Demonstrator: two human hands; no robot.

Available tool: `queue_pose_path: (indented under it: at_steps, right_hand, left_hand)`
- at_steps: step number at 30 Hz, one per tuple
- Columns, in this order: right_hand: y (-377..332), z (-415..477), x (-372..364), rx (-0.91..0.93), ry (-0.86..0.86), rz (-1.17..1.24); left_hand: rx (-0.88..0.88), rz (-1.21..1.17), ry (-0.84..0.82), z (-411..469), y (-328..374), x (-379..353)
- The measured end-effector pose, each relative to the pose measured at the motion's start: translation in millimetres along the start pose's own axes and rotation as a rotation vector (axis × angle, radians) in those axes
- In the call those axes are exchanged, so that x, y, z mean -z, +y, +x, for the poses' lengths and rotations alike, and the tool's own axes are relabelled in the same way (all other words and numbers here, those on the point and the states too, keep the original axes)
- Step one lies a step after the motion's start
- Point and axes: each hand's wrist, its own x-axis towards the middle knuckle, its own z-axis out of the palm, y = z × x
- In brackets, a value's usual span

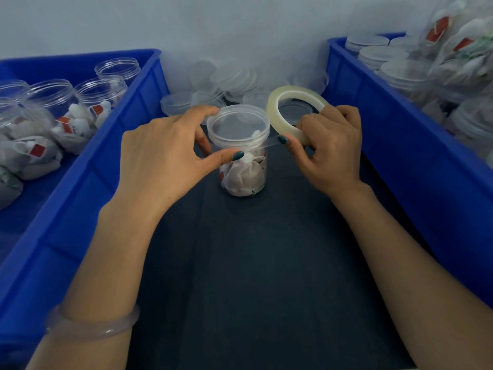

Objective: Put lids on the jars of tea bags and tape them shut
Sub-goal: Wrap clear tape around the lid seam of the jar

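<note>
One small clear jar (pixel 241 166) full of tea bags stands on the dark mat (pixel 253 263) between two blue bins (pixel 80 188), with its lid (pixel 238 124) already on. The left hand (pixel 162 156) pinches it by the lid rim, thumb in front and fingers behind. The right hand (pixel 330 145) is closed around the tape roll (pixel 290 110), and a strip of tape (pixel 269 142) runs from the roll to the jar just under the lid. It looks light and tippy — hold it up near the lid. Thin, sticky tape tangles easily — keep it tight

Right bin (pixel 400 145) cut off; lid pile (pixel 229 81) blurred
</note>
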Motion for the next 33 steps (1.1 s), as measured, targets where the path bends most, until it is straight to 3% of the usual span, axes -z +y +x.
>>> queue_pose_path:
  at_steps: [9, 13, 18, 24, 29, 33]
  right_hand:
    - [0, 0, 1, 0.002, 0.001, 0.006]
    - [-1, -1, 0, -0.012, -0.005, 0.007]
    - [0, 0, -1, -0.012, 0.0, 0.024]
    - [1, -1, -2, -0.02, -0.006, 0.018]
    - [8, 2, 5, 0.048, -0.05, 0.01]
    - [16, 3, 10, 0.002, -0.067, -0.024]
  left_hand:
    - [-0.015, 0.072, -0.066, 4, -18, 2]
    - [-0.074, -0.047, -0.109, 9, -5, 2]
    - [-0.199, -0.049, -0.025, 24, 30, -15]
    - [-0.116, -0.133, 0.017, 31, 39, -38]
    - [-0.159, -0.159, 0.058, 31, 35, -41]
    - [-0.17, -0.186, 0.061, 31, 34, -41]
